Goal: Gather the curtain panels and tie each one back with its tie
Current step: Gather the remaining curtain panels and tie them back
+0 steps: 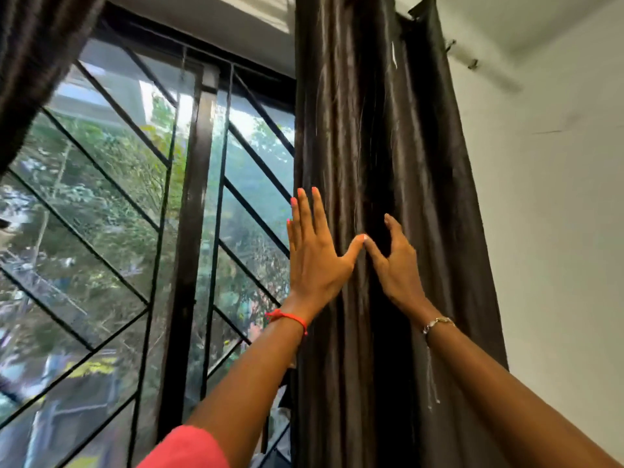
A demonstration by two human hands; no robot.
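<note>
well, a tall window (152,197) with a black frame and slanting black bars fills the left half of the view, with blurred green trees behind the glass. a plain white wall (557,197) takes up the right side. between them hangs the dark brown curtain panel (405,130), shiny and bunched into narrow upright folds, running from the top of the view to the bottom. its left edge lies against the window and its right edge against the wall. a second curtain panel (30,62) of the same dark cloth shows only as a slanted corner at the upper left, well apart from the first. both bare forearms reach up from the bottom, a pink sleeve (189,447) showing at the lower edge on the left arm. the left hand (317,255) lies flat on the left edge of the bunched panel, fingers straight and close together, thumb spread wide. the right hand (398,265) rests on the folds just beside it, thumb spread and forefinger lightly bent against the cloth. its other fingers are hidden, so i cannot tell whether it grips a fold. the two thumb tips touch. a red thread (290,317) circles the left wrist and a thin silver bracelet (437,323) the right.
</note>
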